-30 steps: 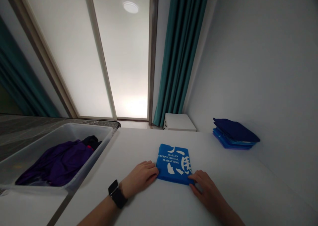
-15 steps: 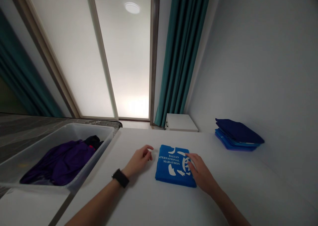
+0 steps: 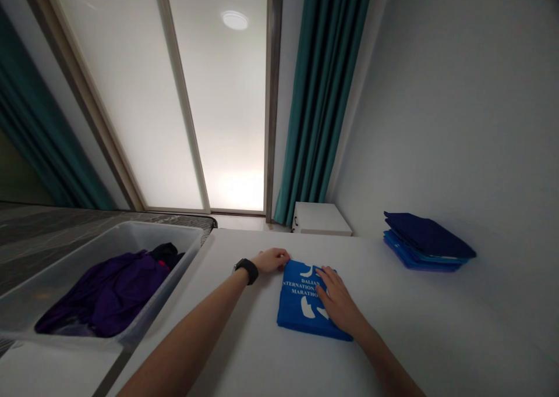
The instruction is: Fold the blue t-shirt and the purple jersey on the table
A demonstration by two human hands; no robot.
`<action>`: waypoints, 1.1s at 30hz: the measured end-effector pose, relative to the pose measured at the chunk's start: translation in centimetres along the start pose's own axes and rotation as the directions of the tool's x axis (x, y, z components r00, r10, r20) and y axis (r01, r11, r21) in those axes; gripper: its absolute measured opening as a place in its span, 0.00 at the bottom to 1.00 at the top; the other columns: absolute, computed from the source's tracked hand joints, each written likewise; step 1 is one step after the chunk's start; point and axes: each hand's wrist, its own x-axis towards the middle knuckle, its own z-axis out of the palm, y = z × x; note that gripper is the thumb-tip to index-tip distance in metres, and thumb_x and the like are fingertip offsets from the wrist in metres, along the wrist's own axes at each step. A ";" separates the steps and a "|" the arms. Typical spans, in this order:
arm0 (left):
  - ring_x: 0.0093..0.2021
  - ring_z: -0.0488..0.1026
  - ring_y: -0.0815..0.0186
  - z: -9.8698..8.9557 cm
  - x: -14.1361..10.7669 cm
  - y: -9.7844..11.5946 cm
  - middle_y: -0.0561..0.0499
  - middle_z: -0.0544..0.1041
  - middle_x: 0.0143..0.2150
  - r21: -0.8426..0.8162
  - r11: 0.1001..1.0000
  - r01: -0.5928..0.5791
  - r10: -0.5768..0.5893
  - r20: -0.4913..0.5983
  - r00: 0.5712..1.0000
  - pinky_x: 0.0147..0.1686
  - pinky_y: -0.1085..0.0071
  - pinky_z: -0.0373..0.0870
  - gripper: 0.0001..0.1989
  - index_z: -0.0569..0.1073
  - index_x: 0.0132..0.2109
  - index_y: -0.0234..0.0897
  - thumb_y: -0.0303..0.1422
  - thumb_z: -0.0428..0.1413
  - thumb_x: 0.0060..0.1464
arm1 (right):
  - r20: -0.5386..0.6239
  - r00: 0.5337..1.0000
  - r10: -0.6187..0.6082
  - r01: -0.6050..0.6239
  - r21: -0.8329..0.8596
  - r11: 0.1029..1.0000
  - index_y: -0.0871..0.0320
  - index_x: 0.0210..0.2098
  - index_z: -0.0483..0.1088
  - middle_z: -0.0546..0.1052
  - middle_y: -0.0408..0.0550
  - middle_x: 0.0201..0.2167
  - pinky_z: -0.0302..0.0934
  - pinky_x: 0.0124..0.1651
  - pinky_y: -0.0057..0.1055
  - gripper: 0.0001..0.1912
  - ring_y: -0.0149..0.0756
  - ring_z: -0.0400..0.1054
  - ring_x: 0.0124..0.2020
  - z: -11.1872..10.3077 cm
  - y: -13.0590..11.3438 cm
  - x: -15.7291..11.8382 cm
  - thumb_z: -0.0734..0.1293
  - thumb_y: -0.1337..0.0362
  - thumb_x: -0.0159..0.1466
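Folded blue cloth (image 3: 297, 312), printed "Dalian International Marathon", lay flat on the white table (image 3: 414, 321). The open right hand (image 3: 338, 301) pressed on it; the left hand (image 3: 271, 260) rested at its far edge, whether pinching I cannot tell. Folded navy and blue pieces (image 3: 423, 243) sat stacked to the right, while purple clothing (image 3: 105, 292) lay heaped in a clear plastic bin (image 3: 174, 234). Fingers hid some lettering.
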 end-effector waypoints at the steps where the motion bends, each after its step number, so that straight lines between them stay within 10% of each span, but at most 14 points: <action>1: 0.34 0.72 0.65 -0.1 0.0 0.1 0.52 0.76 0.31 -0.003 1.000 -0.009 0.010 0.027 1.000 0.40 0.68 0.66 0.14 0.74 0.44 0.38 0.40 0.50 0.58 | -0.006 1.000 -0.001 0.001 0.008 1.000 0.60 0.64 0.59 0.57 0.53 0.67 0.40 0.69 0.44 0.29 0.42 0.46 0.68 0.1 0.1 0.0 0.51 0.54 0.68; 25: 0.35 0.70 0.64 -1.9 0.3 0.4 0.51 0.76 0.35 0.041 0.995 -0.094 0.079 0.289 0.954 0.38 0.70 0.65 0.09 0.74 0.39 0.37 0.35 0.53 0.53 | -0.073 0.997 -0.029 0.043 0.201 0.979 0.61 0.58 0.66 0.63 0.54 0.63 0.43 0.69 0.46 0.26 0.42 0.51 0.66 0.2 0.7 0.1 0.52 0.56 0.66; 33: 0.35 0.68 0.64 -1.4 -0.7 0.2 0.52 0.74 0.34 0.153 0.984 -0.093 0.065 0.183 0.981 0.37 0.70 0.64 0.11 0.70 0.38 0.38 0.39 0.49 0.58 | -0.026 1.000 -0.011 0.015 0.175 0.984 0.61 0.59 0.65 0.62 0.54 0.64 0.42 0.69 0.45 0.26 0.41 0.50 0.67 -0.4 0.2 0.1 0.52 0.57 0.67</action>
